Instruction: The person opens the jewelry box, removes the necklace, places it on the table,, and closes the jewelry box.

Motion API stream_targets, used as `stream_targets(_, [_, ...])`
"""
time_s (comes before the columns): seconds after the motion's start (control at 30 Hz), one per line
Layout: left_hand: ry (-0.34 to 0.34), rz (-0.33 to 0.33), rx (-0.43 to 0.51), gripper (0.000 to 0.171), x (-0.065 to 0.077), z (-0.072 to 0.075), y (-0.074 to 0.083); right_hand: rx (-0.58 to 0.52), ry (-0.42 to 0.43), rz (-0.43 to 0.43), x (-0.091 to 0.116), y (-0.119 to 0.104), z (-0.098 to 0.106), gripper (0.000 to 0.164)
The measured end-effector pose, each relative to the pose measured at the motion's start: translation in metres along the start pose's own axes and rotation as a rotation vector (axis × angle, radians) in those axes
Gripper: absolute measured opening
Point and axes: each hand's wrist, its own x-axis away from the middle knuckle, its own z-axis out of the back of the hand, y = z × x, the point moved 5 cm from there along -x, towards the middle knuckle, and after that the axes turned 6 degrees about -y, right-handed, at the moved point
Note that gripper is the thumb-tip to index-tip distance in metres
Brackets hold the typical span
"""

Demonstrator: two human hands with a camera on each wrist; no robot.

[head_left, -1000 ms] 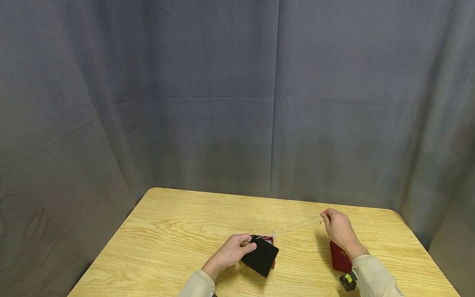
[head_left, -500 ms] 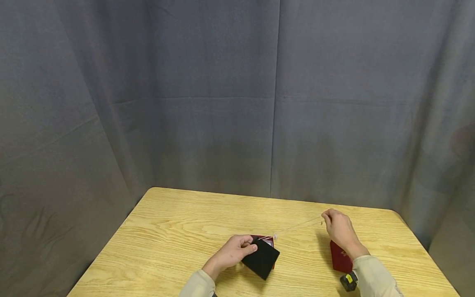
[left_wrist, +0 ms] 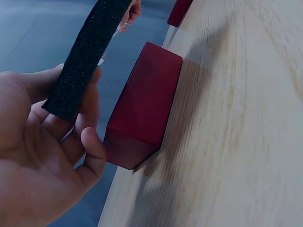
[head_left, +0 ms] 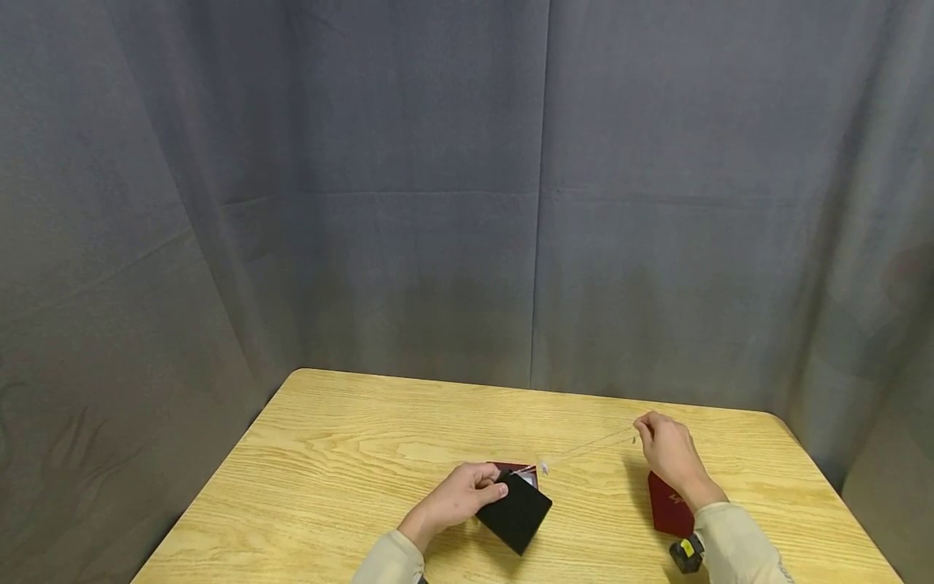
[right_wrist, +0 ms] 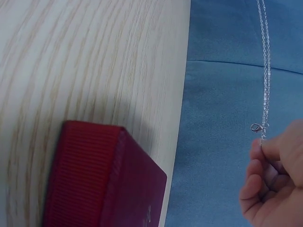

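Observation:
My left hand [head_left: 458, 493] pinches a flat black foam pad [head_left: 516, 513], the kind that lines a jewelry box, and holds it tilted above the table. A thin silver necklace [right_wrist: 266, 75] runs from the pad's upper edge to my right hand [head_left: 673, 456]. Thumb and fingers of that hand pinch the doubled chain at its end, just beside a small lobster clasp [right_wrist: 256, 127]. Near the pad hangs a clear, shiny pendant [head_left: 544, 468]. Partly hidden behind the pad, a dark red box [left_wrist: 147, 94] with a pale inside sits on the table.
Under my right forearm stands a second dark red box part [head_left: 667, 503] with gold lettering, probably the lid. The wooden table [head_left: 350, 454] ends at grey curtains [head_left: 423, 243] at the back. A wrist camera [head_left: 686, 553] hangs by the right sleeve.
The black pad has shifted slightly down and right, and more of the red box behind it shows. The pendant has moved a little to the right. My right hand has barely moved.

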Motion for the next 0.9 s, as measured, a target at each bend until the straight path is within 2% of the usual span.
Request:
stream_targets(0.2, [-0.030,0.013,0.026,0.029,-0.0012,-0.0002,-0.0043,0.003,0.002,0.000,-0.0009,0.0017,-0.0001,0.015])
stream_targets(0.4, [-0.060,-0.008,0.035,0.030,-0.0012,-0.0010,-0.0050,0.003,0.014,-0.008,-0.0016,0.0037,0.0006,0.015])
stream_targets(0.9, [-0.077,-0.005,0.037,0.031,-0.0005,-0.0028,-0.0009,-0.014,0.003,-0.026,0.0003,0.0074,0.0004,0.017])
